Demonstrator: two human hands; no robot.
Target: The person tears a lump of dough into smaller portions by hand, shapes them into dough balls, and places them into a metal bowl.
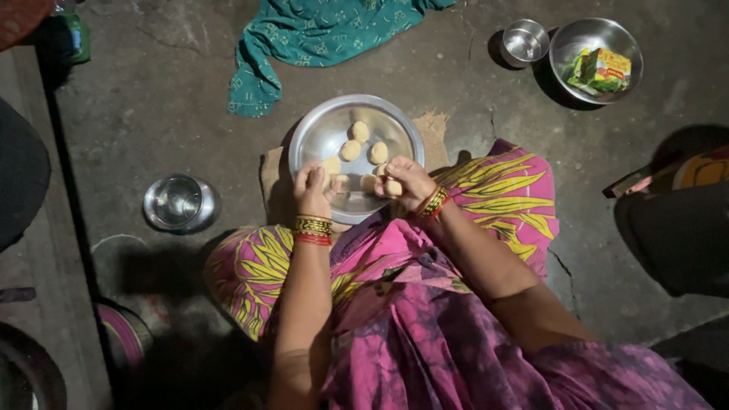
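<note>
While in the right hand (410, 182), round dough ball (392, 187), no long axis.

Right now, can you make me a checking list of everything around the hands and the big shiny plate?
Surface: grey cracked floor, dim.
Job's things: steel plate on a brown mat, holding dough balls.
Clutter: small steel bowl, steel cup, large bowl with a yellow-green packet, teal cloth.
Grippers: left hand at the plate's rim; right hand holds a dough piece.
Cables: nothing seen.
Surroundings: dark shapes at both edges, unclear.
</note>
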